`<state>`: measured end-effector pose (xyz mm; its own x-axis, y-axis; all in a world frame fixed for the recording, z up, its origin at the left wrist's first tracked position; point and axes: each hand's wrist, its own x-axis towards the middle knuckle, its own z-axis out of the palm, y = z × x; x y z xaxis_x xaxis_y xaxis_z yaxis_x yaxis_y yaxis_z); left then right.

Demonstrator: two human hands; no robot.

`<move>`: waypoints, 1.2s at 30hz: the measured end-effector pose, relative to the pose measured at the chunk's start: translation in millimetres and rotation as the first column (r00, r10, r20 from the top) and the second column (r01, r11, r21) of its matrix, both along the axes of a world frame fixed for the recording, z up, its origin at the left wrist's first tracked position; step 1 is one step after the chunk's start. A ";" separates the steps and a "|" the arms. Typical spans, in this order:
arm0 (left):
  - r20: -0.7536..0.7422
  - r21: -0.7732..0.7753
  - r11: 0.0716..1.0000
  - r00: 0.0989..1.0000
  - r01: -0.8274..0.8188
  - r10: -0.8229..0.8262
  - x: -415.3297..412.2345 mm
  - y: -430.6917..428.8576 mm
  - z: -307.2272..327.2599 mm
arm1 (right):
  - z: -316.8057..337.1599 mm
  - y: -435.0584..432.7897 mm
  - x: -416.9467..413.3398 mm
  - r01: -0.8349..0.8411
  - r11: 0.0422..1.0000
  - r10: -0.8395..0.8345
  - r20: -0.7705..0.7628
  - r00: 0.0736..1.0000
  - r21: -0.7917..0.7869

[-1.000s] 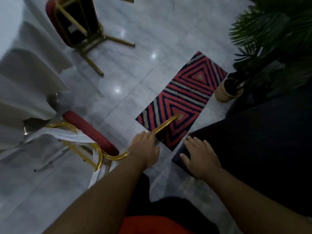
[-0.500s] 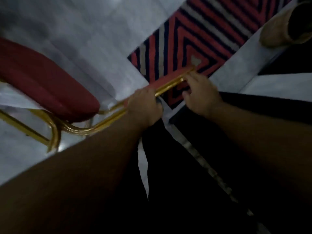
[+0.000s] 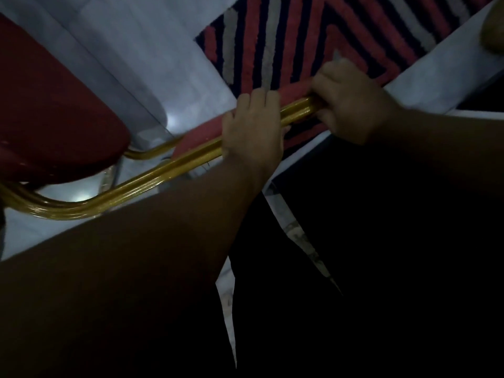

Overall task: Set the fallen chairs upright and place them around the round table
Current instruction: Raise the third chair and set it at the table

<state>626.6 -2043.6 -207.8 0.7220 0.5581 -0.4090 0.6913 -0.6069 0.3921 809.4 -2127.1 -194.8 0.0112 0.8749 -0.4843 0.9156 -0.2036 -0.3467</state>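
Below, a pale tiled floor (image 3: 141, 50) is seen across the upper left, and a striped rug (image 3: 313, 31) in red, dark and grey is laid over it at the upper right. A chair (image 3: 51, 105) is seen close up at the left, its dark red cushion tilted and its gold frame (image 3: 152, 178) bent under the cushion and run diagonally up toward the rug; whether any leg is set on the floor cannot be told. The frame's straight bar is gripped by both hands, fingers curled over it. The right hand (image 3: 351, 105) is closed on the upper end of the bar, over the rug's edge. The left hand (image 3: 253, 129) is closed on the bar just below it, near but apart.
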 end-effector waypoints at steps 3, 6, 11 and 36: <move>-0.006 0.086 0.996 1.000 -0.010 0.010 -13.0 -1.9 12.2 | 14.8 4.8 -10.1 -0.040 0.998 0.041 -0.009 0.999 0.055; -0.049 0.059 0.997 0.998 -0.043 0.046 -26.5 -5.9 38.6 | 37.3 5.1 -21.9 -0.062 0.996 0.063 -0.012 0.998 0.058; 0.090 0.075 0.991 0.991 -0.110 0.103 -67.5 -1.7 104.5 | 111.8 10.7 -56.5 -0.001 0.994 0.002 -0.002 1.000 0.108; 0.405 0.099 0.906 0.848 -0.412 0.341 -417.9 -4.8 379.8 | 391.4 12.5 -326.6 -0.053 0.816 0.203 -0.200 0.958 0.575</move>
